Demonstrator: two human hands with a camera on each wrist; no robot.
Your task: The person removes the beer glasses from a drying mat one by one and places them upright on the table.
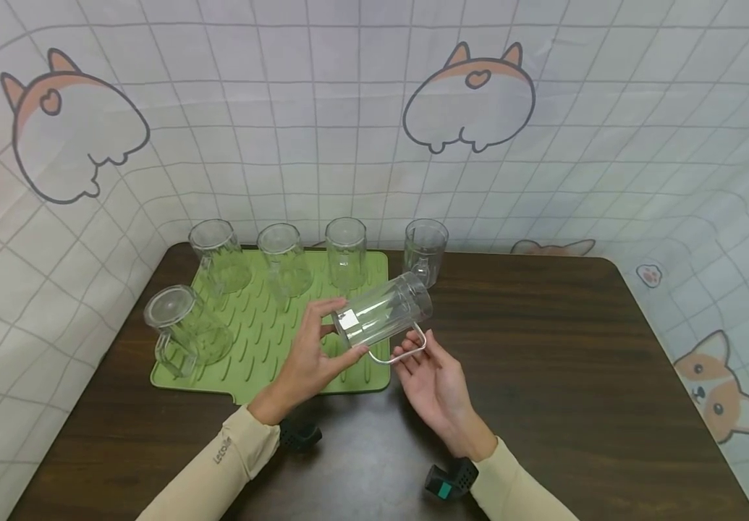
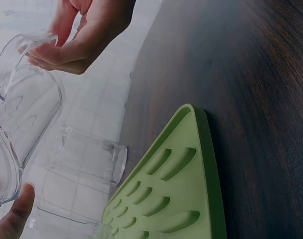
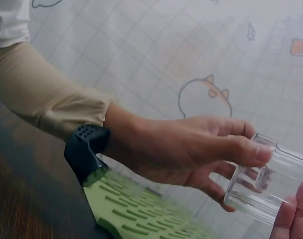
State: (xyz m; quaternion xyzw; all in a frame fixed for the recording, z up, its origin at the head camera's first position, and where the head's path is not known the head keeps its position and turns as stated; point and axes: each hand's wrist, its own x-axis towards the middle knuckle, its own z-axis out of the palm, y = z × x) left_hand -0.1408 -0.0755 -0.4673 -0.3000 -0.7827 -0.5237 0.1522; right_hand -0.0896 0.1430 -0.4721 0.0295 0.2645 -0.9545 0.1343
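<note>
A clear glass mug (image 1: 383, 311) is held tilted above the right part of a green drying mat (image 1: 250, 347), its handle facing down toward the right hand. My left hand (image 1: 309, 354) grips one end of the mug, thumb below and fingers above. My right hand (image 1: 436, 383) has its fingers curled at the handle, palm turned up. In the left wrist view, the right hand's fingertips (image 2: 57, 56) overlap the handle. The right wrist view shows the left hand (image 3: 191, 149) around the mug's end (image 3: 241, 184).
Several glass mugs stand on the mat, one (image 1: 188, 325) at its left front and others, such as one (image 1: 347, 253), along its back. Another glass mug (image 1: 425, 250) stands right of the mat on the dark wooden table (image 1: 543, 376). A patterned curtain (image 1: 335, 145) surrounds the table's back and sides.
</note>
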